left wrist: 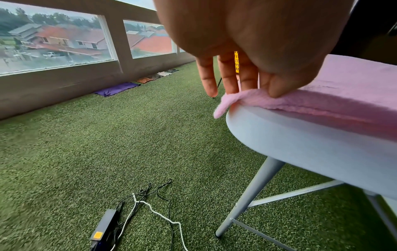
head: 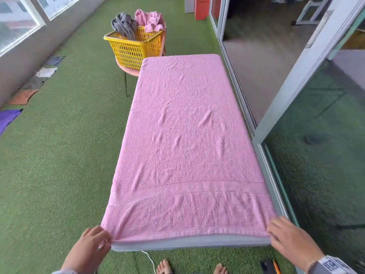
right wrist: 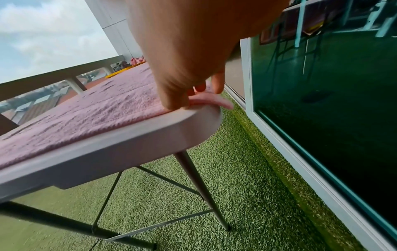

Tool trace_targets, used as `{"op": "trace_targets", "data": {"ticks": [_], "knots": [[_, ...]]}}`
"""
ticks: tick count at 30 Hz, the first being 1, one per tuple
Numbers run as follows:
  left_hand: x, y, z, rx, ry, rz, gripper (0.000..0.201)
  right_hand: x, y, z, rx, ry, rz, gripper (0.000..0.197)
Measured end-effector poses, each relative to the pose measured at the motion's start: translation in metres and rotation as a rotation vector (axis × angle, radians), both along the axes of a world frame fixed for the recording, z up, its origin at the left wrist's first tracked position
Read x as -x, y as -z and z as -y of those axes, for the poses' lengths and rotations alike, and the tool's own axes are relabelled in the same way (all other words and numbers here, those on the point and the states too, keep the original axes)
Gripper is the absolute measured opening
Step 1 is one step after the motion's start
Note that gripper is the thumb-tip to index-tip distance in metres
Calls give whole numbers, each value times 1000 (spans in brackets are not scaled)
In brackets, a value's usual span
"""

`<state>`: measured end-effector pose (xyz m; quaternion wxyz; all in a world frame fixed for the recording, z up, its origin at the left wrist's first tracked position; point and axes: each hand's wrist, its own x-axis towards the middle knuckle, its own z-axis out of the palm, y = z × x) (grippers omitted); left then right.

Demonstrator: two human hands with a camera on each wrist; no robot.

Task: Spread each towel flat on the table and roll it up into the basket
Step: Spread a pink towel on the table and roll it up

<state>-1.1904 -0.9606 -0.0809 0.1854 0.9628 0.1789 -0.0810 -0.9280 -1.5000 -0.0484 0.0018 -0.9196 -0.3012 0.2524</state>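
Note:
A pink towel [head: 185, 139] lies spread flat over the whole grey folding table [head: 189, 245]. My left hand [head: 92, 248] pinches the towel's near left corner [left wrist: 234, 100] at the table's edge, thumb on top. My right hand [head: 292, 238] pinches the near right corner [right wrist: 212, 101] the same way. A yellow basket [head: 134, 47] stands beyond the table's far left end on a pink chair, holding a grey towel [head: 124, 24] and a pink one [head: 151, 19].
Green turf covers the floor. Several cloths [head: 29, 89] lie along the left wall. Glass sliding doors [head: 316, 155] run close along the table's right side. Cables and a black device [left wrist: 105, 227] lie on the turf near my bare feet [head: 165, 266].

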Motion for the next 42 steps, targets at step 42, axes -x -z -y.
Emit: {"op": "trace_targets", "data": {"ticks": [42], "knots": [[-31, 10, -2, -214, 114, 180, 34, -28, 19, -25, -98, 42, 258, 34]]}}
